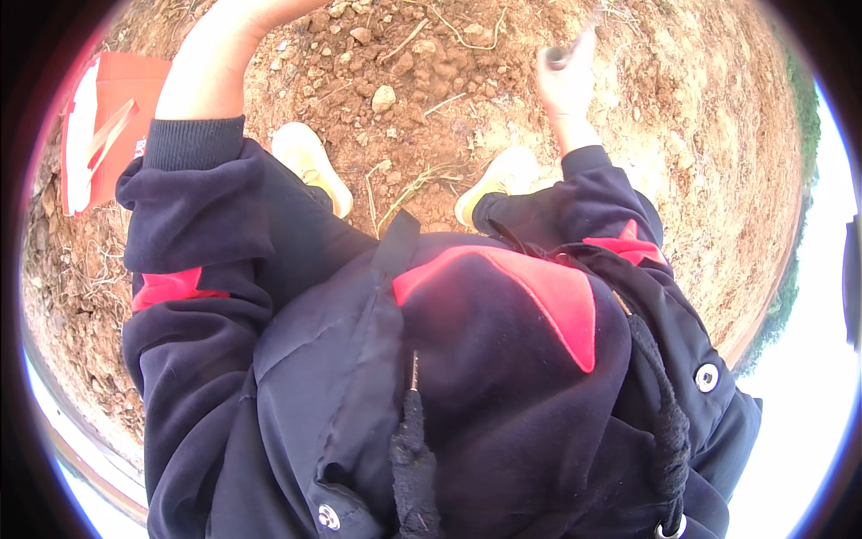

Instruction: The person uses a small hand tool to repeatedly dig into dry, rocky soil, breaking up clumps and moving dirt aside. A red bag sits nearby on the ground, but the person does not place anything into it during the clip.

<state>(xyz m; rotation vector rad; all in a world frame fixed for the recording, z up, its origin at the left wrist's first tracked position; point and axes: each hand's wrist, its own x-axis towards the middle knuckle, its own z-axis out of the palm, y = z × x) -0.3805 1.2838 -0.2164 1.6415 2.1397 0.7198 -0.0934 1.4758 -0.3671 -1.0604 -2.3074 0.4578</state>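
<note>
My right hand [568, 83] is closed round a stick-like handle, whose dark round end [557, 58] pokes out at the left of the fist. What the handle belongs to cannot be made out, and the upper part of the hand is blurred. Below that hand is bare reddish-brown soil [620, 135] with clods. My left forearm [208, 76], its sleeve pushed up, reaches up and to the right past the top edge. The left hand itself lies outside the picture.
A red bag [144, 85] with a pale side and a strap rests on the ground at the left. Between my pale yellow shoes [310, 162] lie dry grass stalks [417, 184]. A light stone [383, 99] and several clods are scattered ahead. Green plants [804, 117] edge the far right.
</note>
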